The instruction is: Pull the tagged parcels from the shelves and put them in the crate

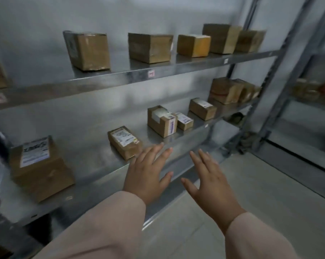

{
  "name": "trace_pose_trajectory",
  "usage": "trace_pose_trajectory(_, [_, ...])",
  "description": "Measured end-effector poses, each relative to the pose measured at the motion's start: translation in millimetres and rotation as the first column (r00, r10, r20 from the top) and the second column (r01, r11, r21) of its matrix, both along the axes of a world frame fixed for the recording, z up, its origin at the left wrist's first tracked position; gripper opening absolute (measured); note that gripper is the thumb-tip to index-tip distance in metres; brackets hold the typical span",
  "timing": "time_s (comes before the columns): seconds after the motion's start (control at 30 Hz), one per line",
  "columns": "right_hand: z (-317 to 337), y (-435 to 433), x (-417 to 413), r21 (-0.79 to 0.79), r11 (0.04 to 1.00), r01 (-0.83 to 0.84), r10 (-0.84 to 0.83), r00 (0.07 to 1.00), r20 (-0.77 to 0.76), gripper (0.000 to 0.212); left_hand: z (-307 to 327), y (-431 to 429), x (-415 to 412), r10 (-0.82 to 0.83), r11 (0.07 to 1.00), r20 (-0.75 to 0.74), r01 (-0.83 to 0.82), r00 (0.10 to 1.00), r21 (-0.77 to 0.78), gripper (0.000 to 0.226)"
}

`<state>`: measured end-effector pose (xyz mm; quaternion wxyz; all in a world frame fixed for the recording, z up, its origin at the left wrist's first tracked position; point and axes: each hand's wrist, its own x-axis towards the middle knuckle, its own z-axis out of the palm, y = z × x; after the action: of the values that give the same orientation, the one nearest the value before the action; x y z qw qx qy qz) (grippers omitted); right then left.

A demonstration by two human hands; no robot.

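Both my hands reach out flat over the front edge of the middle metal shelf, fingers straight and spread, holding nothing. My left hand hovers just right of a small flat parcel with a white label. My right hand is out over the floor beside the shelf edge. Further along the shelf stand a taller labelled parcel, a tiny labelled one and another labelled box. A larger labelled parcel lies at the left. No crate is in view.
The upper shelf carries several plain brown boxes, with small tags on its front edge. Stacked boxes fill the middle shelf's far end. A second rack stands at right across a pale tiled floor.
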<state>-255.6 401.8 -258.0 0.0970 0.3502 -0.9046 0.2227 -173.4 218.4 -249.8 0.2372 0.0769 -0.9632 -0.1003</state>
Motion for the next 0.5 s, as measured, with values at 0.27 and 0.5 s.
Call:
trace_pose_trajectory(0.27, [-2, 74, -97, 0.032, 0.976, 0.215, -0.215, 0.977, -0.011, 0.076, 7, 58, -136, -0.206, 0.974, -0.008, 0.205, 0.978, -0.095, 0.063])
trace_pose_trajectory(0.5, [10, 89, -219, 0.059, 0.945, 0.321, -0.318, 0.946, -0.063, 0.075, 4, 71, -278, -0.286, 0.958, 0.024, 0.286, 0.958, -0.028, 0.065])
